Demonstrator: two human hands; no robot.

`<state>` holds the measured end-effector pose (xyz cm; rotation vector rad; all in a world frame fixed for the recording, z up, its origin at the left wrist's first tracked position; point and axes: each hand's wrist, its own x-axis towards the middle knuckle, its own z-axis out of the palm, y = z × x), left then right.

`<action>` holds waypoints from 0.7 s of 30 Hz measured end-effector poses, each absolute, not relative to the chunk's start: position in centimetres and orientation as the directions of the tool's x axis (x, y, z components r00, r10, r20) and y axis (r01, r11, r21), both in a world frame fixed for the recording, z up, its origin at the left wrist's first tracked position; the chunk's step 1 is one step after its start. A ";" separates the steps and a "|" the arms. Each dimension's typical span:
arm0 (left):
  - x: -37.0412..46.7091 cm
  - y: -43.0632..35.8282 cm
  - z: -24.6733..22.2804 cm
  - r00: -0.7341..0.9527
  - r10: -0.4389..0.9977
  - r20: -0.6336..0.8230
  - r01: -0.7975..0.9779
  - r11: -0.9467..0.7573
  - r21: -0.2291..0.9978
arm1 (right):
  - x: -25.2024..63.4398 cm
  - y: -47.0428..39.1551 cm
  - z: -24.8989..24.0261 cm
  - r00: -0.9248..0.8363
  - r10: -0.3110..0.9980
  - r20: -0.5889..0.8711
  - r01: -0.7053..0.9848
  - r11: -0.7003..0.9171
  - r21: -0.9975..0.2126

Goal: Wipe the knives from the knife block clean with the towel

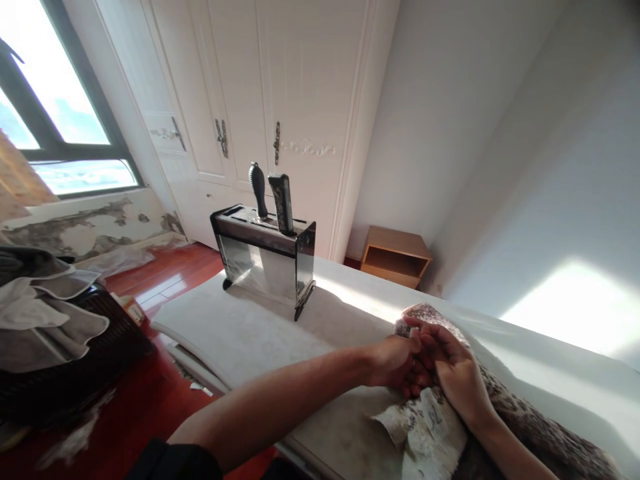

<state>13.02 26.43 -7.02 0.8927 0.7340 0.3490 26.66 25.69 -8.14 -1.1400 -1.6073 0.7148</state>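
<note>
My left hand (399,363) and my right hand (454,365) meet above a brown mottled fur pelt (543,427). The fingers of both are curled together, thumb against fingertips, and anything between them is too small or hidden to name. Below the hands, a pale hide flap (434,437) of the pelt is turned up, with dark handwritten marks on its skin side. The far end of the fur shows just beyond my fingers. My right wrist passes over the pelt, covering part of it.
On the white padded table (260,333) stands a metal and clear-sided knife block (263,257) with two black handles (257,190) upright in it. A dark basket (100,333) heaped with grey cloth (60,303) is at the left. Behind are a white wardrobe (310,80) and wooden cabinet (397,243).
</note>
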 end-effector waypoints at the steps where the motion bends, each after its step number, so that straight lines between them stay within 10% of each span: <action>1: 13.0 26.5 -7.1 0.704 0.560 -0.436 0.023 0.596 0.802 | 26.6 25.7 -8.1 -0.055 0.924 0.377 0.340 0.373 -0.863; 21: 12.8 27.2 -6.3 0.694 0.491 -0.527 0.068 0.683 0.727 | 27.5 26.7 -9.6 -0.090 0.952 0.292 0.373 0.305 -0.877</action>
